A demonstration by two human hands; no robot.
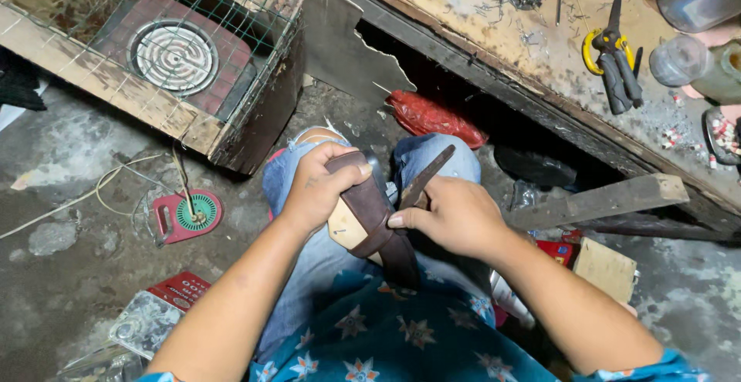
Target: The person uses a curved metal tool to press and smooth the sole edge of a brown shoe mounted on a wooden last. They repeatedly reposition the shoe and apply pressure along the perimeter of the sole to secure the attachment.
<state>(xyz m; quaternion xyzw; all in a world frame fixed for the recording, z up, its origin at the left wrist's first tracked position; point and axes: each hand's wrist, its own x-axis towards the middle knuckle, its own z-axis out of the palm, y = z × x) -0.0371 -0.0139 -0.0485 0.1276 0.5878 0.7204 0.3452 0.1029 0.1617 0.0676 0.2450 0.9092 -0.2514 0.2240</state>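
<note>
Two hands: both over the lap, working one piece between the knees.
Packages, floor left: red flat packet [182, 289] with pale print, lying beside a clear blister pack [146, 323], both near the left forearm.
Packages, floor right: small red box [557, 250] tucked against a pale wooden block [607, 268], just beside the right forearm.
Red bag: crumpled red plastic bag [434, 119] under the bench edge, past the knees.
Round label: red holder with green ribbed disc [187, 215] on the concrete, wire looped about it.
Bench top: workbench [532, 50] strewn with small nails; dark pliers with yellow loop [614, 58]; clear plastic jars [695, 19] at far right corner.
Crate: wood frame with wire mesh, round coil heater [173, 56] on red base inside.
Workpiece: pale wooden last [346, 224] wrapped in a brown leather strap [372, 206], resting on the jeans-clad knees, centre of view.
Left hand [318, 185]: clenched over top of the strap and last, thumb pressed along the leather, wrist bent down.
Right hand [457, 214]: grasping a dark narrow tool [426, 176] that angles up and away; thumb tip touching the strap edge.
Forearms: both bare, converging from lower corners; blue patterned sleeves at frame bottom.
</note>
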